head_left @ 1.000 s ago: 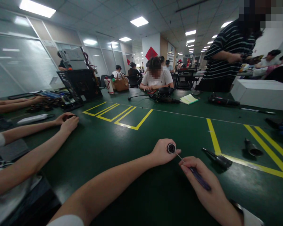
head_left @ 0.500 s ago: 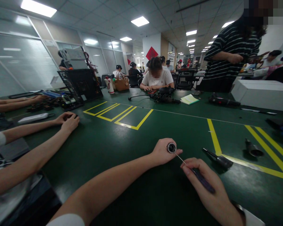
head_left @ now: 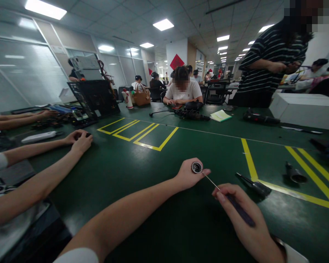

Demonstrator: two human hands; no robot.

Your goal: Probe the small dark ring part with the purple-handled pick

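Head view: The left hand [head_left: 188, 176] grasps a metal-rimmed cylindrical housing [head_left: 196, 168] over the green workbench [head_left: 153, 175], open end facing the camera. The right hand [head_left: 250, 206] grips a screwdriver [head_left: 242, 213] by its handle; its tip meets or nears the rim. Apparent step: working the housing's opening. The next move calls for steady support and shaft alignment.

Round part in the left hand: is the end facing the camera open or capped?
Open: the round part in the left hand shows a pale rim around a dark recess; inner details are unclear.
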